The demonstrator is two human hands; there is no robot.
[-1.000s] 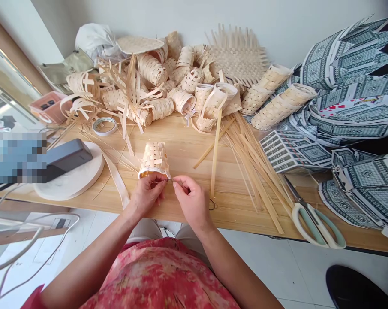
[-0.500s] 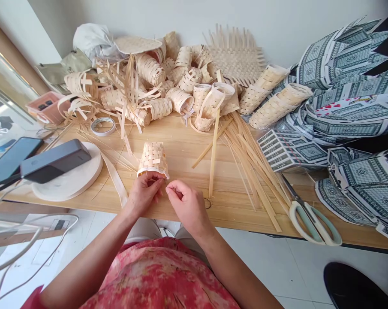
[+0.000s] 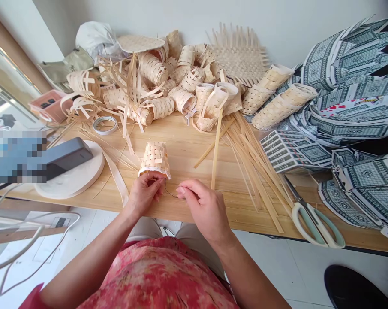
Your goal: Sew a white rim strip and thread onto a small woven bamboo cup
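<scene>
My left hand (image 3: 145, 194) grips the lower rim of a small woven bamboo cup (image 3: 154, 159), which stands upright on the wooden table (image 3: 187, 154). My right hand (image 3: 206, 204) is apart from the cup, to the right. Its fingertips pinch a thin dark thread (image 3: 171, 194) that runs back towards the cup's rim. The point where the thread enters the rim is hidden by my left fingers.
Behind the cup lies a heap of woven bamboo pieces (image 3: 151, 73). Loose bamboo strips (image 3: 254, 171) spread to the right, with scissors (image 3: 312, 225) at the front edge. Card-patterned paper (image 3: 348, 111) is stacked at right; a tape roll (image 3: 104, 125) and round board (image 3: 84, 176) sit at left.
My right hand has moved right and away from the cup, drawing the thread out longer. My left hand and the cup have stayed nearly in place.
</scene>
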